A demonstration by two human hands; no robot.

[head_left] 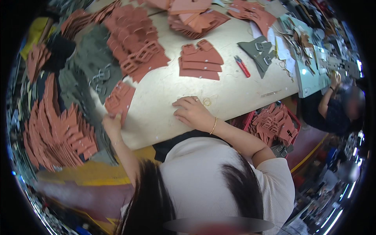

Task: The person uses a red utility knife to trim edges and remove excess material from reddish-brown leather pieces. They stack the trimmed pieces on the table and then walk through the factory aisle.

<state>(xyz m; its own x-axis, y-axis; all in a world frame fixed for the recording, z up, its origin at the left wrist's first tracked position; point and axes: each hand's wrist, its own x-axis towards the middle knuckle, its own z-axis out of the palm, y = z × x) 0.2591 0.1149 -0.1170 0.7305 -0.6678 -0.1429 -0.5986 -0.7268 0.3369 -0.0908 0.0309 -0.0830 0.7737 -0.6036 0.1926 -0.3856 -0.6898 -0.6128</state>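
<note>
At the table's left edge, my left hand (pixel 112 126) pinches the lower edge of a terracotta leather piece (pixel 126 102) with buckle straps. My right hand (pixel 194 113) lies palm down on the pale table (pixel 156 121), its fingers stretched out and nothing in them. Just beyond those fingers is a loose loop of thin yellowish thread (pixel 206 102). Farther out, a small overlapping stack of terracotta pieces (pixel 200 62) lies mid-table, straps on top. To the right of it are red-handled snips (pixel 243 67) and grey-green buckled pieces (pixel 257 53).
Terracotta pieces pile up in a long row (pixel 131 35) at far left and in a fanned heap (pixel 62 133) at left. Grey-green pieces (pixel 88 55) lie between. A red crate (pixel 295 117) of pieces stands at right. Beyond it, a person (pixel 333 105) sits by a machine table (pixel 309 80).
</note>
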